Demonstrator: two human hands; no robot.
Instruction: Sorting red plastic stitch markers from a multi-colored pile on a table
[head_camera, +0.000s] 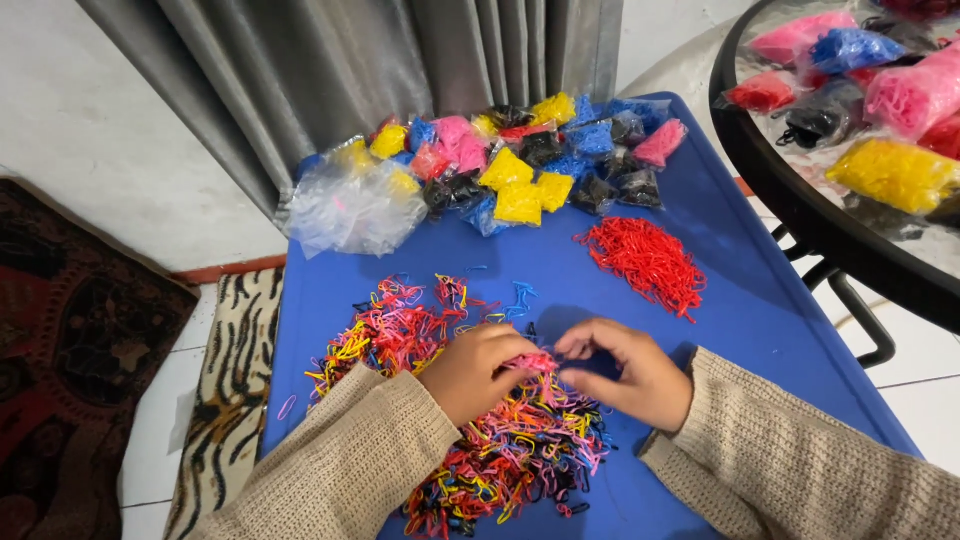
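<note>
A blue table (780, 300) stands on a white tiled floor, a grey curtain (350, 70) hanging behind it against a pale wall.

Closest in, two arms in beige knitted sleeves (800, 470) come over the near edge of the table. Under them lies a big heap of mixed rubber bands (500, 440), pink, yellow, red, black and orange all tangled, spreading from the middle of the table toward its near edge and off to the left. The left hand (478, 368) rests on top of the heap with its fingers curled, pinching a little clump of pink bands (537, 362). The right hand (630, 372) is just beside it, fingers bent in toward the same clump, thumb and fingertips closing on it from the other side. The two hands nearly touch.

A little farther on, a few loose blue bands (518, 297) lie by themselves. To the right of them sits a separate pile of red bands (645, 260), well apart from the mixed heap.

At the far edge of the table are many small clear bags of sorted bands (520, 170), yellow, pink, blue and black, with a larger crumpled plastic bag (350, 210) to their left.

Off to the right, a round glass table (800, 215) with a black rim carries more filled bags. A patterned rug (70, 350) lies on the floor at the left.
</note>
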